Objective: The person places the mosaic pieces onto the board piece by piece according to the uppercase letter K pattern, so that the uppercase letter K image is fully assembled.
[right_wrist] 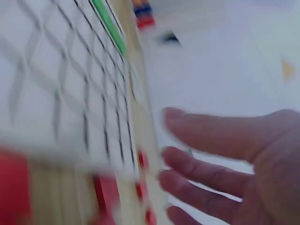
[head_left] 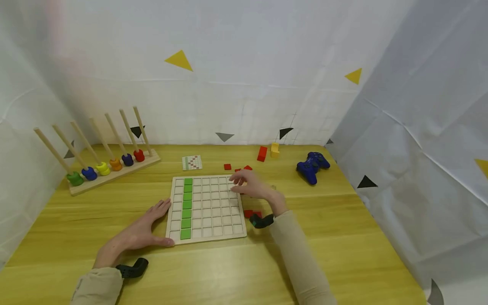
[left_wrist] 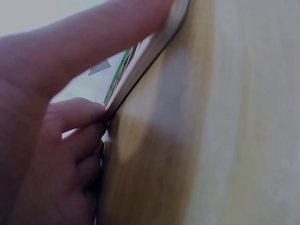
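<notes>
A wooden grid board (head_left: 217, 209) lies on the table with one column of green square tiles (head_left: 187, 204). My left hand (head_left: 142, 231) spreads along its left side, fingertips touching the edge and thumb at the near corner. In the left wrist view the thumb (left_wrist: 93, 37) lies against the board's rim (left_wrist: 145, 56). My right hand (head_left: 249, 184) hovers over the board's far right corner, fingers loosely bent and apart. Nothing shows between those fingers in the right wrist view. Red tiles (head_left: 248, 214) lie beside the board's right edge, some partly hidden by the right arm; another red tile (head_left: 227, 167) lies beyond it.
A patterned card (head_left: 192, 162) lies behind the board. At the back left stands a wooden peg rack (head_left: 114, 173) with coloured beads. A red block (head_left: 262, 153) and a yellow block (head_left: 275, 151) stand at the back. A blue game controller (head_left: 312, 167) lies at the right.
</notes>
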The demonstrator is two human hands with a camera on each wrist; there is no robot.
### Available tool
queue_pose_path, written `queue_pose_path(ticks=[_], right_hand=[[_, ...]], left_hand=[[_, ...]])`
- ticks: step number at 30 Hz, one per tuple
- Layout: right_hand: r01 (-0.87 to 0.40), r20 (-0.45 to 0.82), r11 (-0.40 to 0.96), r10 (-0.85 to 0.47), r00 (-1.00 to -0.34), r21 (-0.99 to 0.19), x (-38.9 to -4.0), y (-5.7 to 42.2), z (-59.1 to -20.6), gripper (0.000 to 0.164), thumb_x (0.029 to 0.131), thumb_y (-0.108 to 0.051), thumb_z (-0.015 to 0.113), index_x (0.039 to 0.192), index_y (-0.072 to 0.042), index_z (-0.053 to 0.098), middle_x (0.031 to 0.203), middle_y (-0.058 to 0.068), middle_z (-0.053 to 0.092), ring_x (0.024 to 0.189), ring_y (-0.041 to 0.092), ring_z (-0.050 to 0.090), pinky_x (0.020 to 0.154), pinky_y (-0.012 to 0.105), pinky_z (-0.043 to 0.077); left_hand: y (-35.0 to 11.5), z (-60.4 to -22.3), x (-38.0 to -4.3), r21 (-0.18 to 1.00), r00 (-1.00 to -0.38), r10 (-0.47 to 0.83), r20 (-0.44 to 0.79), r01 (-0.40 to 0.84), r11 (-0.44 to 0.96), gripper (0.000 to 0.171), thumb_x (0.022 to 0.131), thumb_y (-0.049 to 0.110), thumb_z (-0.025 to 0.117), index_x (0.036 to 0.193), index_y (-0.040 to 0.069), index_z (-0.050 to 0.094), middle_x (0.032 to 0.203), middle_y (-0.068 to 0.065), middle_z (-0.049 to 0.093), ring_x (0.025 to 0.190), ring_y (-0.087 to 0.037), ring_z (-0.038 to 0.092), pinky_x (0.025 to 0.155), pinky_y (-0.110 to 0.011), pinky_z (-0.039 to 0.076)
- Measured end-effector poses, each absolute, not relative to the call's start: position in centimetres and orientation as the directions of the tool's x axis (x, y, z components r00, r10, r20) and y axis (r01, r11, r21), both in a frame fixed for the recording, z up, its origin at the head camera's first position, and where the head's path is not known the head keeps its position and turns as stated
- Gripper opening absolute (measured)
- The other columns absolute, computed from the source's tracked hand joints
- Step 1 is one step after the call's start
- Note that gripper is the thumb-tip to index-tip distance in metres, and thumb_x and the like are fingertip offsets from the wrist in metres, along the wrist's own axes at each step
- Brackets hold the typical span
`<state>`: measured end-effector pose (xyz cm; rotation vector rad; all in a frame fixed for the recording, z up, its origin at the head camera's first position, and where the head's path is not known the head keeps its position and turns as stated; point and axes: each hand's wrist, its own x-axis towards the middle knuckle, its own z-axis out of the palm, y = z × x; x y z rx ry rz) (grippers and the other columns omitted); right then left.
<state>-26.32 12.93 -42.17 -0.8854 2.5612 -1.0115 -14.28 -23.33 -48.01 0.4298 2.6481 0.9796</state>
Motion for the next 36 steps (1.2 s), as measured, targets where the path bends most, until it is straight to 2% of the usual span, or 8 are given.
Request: queue_pose_path(ticks=[3,6,9,13,16,20,30,36], right_hand=[[-0.354,-0.071,0.606,-0.564,-0.823,-0.712,-27.7,16.2,-42.5,0.041,0.093,-0.013,0.071,0.130,0.002,0.062,0.119,0.022,0.062,0.105,0.032,0.058,0.088,0.040,0.052],[-0.282,-0.148,0.649,-0.525,-0.838,-0.707,-28.3,18.4,-42.7,0.046,0.090,-0.011,0.074,0.132,0.000,0.061,0.125,0.022,0.061,0.111,0.036,0.056,0.093,0.045,0.051],[-0.281,-0.186,0.687,-0.523,-0.832,-0.670,-28.6,19.2,-43.1,0.049,0.085,-0.013,0.079,0.130,-0.004,0.064,0.125,0.017,0.063,0.112,0.035,0.057,0.096,0.047,0.051],[-0.311,-0.209,0.722,-0.532,-0.821,-0.618,-29.0,19.1,-43.9,0.036,0.084,-0.014,0.081,0.117,-0.009,0.070,0.116,0.009,0.065,0.103,0.027,0.059,0.091,0.040,0.052],[-0.304,-0.205,0.735,-0.514,-0.833,-0.606,-29.1,18.9,-44.5,0.024,0.084,-0.012,0.081,0.105,-0.008,0.071,0.104,0.007,0.062,0.093,0.022,0.055,0.083,0.035,0.049],[-0.301,-0.182,0.733,-0.499,-0.847,-0.610,-29.1,19.2,-44.8,0.019,0.085,-0.010,0.080,0.100,-0.006,0.069,0.096,0.007,0.059,0.086,0.021,0.052,0.078,0.033,0.047],[-0.340,-0.135,0.711,-0.521,-0.843,-0.616,-29.0,20.5,-45.2,0.017,0.095,-0.016,0.069,0.108,-0.005,0.065,0.105,0.007,0.066,0.096,0.019,0.061,0.088,0.036,0.052],[-0.439,-0.014,0.613,-0.592,-0.806,-0.656,-28.2,18.2,-43.1,0.021,0.101,-0.017,0.061,0.117,-0.003,0.061,0.110,0.009,0.066,0.101,0.023,0.061,0.090,0.038,0.053]], left_hand=[[-23.4,-48.0,-14.2,0.670,-0.915,0.369,-0.164,0.171,0.722,0.122,0.072,0.059,0.082,0.161,0.010,0.015,0.167,-0.022,0.006,0.150,-0.050,0.004,0.115,-0.072,0.010],[-23.4,-48.0,-14.2,0.669,-0.916,0.367,-0.163,0.171,0.724,0.122,0.072,0.060,0.082,0.161,0.011,0.015,0.167,-0.021,0.006,0.151,-0.050,0.004,0.115,-0.072,0.010],[-23.5,-48.0,-14.2,0.664,-0.918,0.362,-0.163,0.169,0.728,0.122,0.071,0.060,0.082,0.161,0.012,0.015,0.167,-0.021,0.006,0.151,-0.050,0.005,0.115,-0.072,0.011],[-23.6,-47.9,-14.1,0.661,-0.918,0.361,-0.164,0.169,0.731,0.122,0.071,0.061,0.081,0.161,0.012,0.015,0.167,-0.021,0.006,0.150,-0.050,0.005,0.115,-0.073,0.010],[-23.6,-47.9,-14.0,0.658,-0.917,0.367,-0.154,0.182,0.730,0.122,0.072,0.062,0.081,0.161,0.012,0.016,0.167,-0.021,0.006,0.150,-0.051,0.005,0.114,-0.073,0.010],[-23.6,-47.8,-14.1,0.660,-0.917,0.372,-0.143,0.191,0.727,0.121,0.072,0.060,0.082,0.161,0.011,0.016,0.167,-0.022,0.007,0.150,-0.052,0.005,0.114,-0.073,0.011],[-23.4,-47.9,-14.3,0.670,-0.912,0.376,-0.163,0.178,0.721,0.121,0.072,0.060,0.082,0.161,0.010,0.016,0.168,-0.018,0.007,0.151,-0.049,0.004,0.115,-0.072,0.010],[-23.4,-47.9,-14.4,0.660,-0.914,0.376,-0.155,0.187,0.727,0.121,0.071,0.061,0.081,0.161,0.010,0.018,0.168,-0.016,0.010,0.151,-0.048,0.005,0.116,-0.071,0.011]])
